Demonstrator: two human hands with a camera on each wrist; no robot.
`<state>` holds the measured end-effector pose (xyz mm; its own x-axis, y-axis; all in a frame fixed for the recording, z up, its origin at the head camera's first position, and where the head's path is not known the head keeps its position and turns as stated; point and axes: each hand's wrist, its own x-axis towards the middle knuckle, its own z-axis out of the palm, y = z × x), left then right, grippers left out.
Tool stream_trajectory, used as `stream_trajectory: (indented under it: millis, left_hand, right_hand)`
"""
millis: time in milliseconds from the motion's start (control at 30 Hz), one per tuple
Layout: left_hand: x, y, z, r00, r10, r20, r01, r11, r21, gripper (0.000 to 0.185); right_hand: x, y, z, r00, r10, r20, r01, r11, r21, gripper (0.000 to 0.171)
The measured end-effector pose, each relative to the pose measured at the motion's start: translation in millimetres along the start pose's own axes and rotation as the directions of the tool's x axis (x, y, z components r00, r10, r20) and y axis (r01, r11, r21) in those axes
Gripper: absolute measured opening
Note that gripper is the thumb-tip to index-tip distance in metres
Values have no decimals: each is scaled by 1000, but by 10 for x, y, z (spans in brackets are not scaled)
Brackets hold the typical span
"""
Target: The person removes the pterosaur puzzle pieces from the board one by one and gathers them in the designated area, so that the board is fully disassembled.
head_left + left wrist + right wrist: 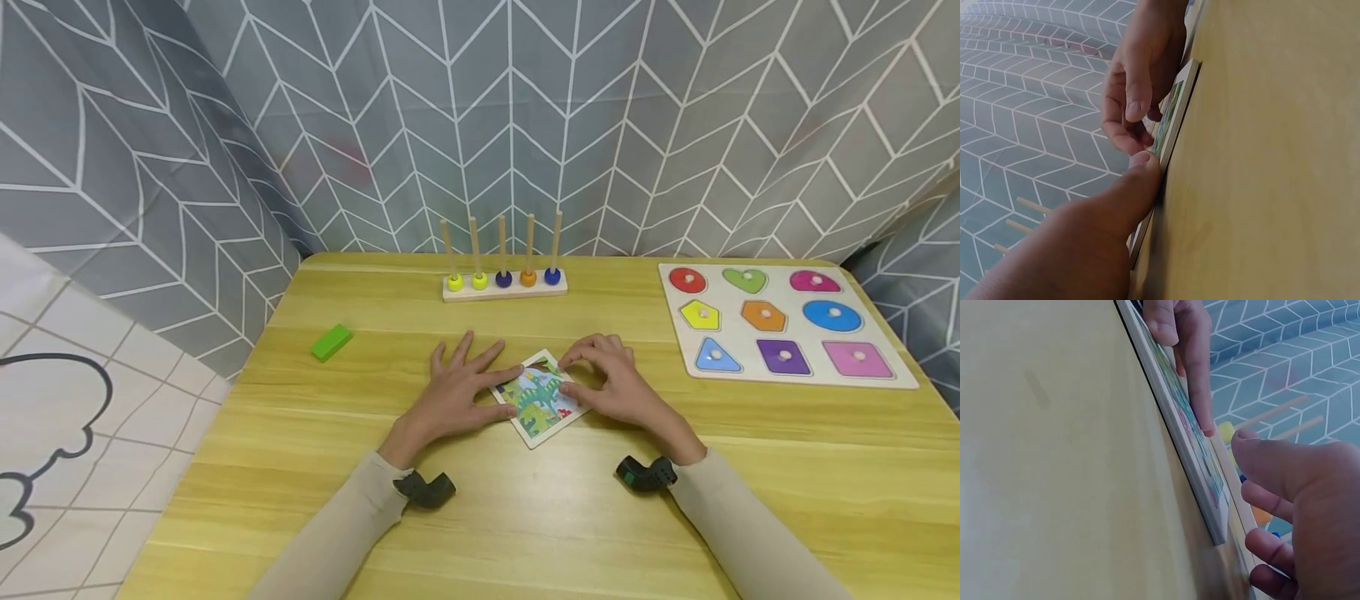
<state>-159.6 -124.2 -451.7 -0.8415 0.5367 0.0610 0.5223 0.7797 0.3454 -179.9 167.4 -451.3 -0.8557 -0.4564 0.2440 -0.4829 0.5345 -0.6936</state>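
Two beige sleeves are reaching in from the near edge of the table (525, 533), each one wearing a dark wrist camera, and both hands are meeting over the small picture puzzle (538, 398). It is one square wooden board, lying flat and turned like a diamond, showing a green dinosaur scene with bits of blue, white and red inside a pale wood frame. From the left wrist view the puzzle (1175, 119) is looking thin, its edge standing just proud of the tabletop.

Left of the puzzle, the left hand (457, 387) is lying flat with fingers spread and straight, gripping nothing, its thumb tip pressing on the puzzle's left edge. Right of the puzzle, the right hand (611, 385) is arching over the far right corner, fingers curled, thumb and fingertips pinching at that edge; exactly what is sitting between them, I cannot tell. In the right wrist view the right hand (1300, 506) is hovering just beside the board's rim.

Counting now: beyond the puzzle, one peg rack (504, 283) is carrying five upright rods, each with one bead, two yellow, two blue and one orange. Far right of the puzzle, one shape board (783, 327) is holding nine coloured pieces. Well left of the puzzle, one green block (332, 342) is lying alone.
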Motion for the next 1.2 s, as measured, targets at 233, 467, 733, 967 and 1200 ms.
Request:
stream_trajectory:
  millis: [233,467,733,967,1200]
  left_hand:
    - [-4,-3,-3,1000,2,16,-2,1000,0,62]
    - [-3,-1,-13,1000,-3,20,3,1000,-3,62]
    - [-6,10,-18,1000,-2,20,2,1000,0,62]
    - [-3,6,-6,1000,-8,25,8,1000,3,62]
    - [1,-4,-3,1000,-5,26,5,1000,13,62]
  right_hand:
    - [123,5,41,1000,-7,26,9,998,-67,26]
    - [225,20,77,999,-1,52,6,995,-99,30]
    - [303,-18,76,993,35,114,-19,991,-135,40]
    - [347,-59,42,983,57,172,-31,989,-148,42]
    - [367,-89,26,979,68,193,-37,987,-157,42]
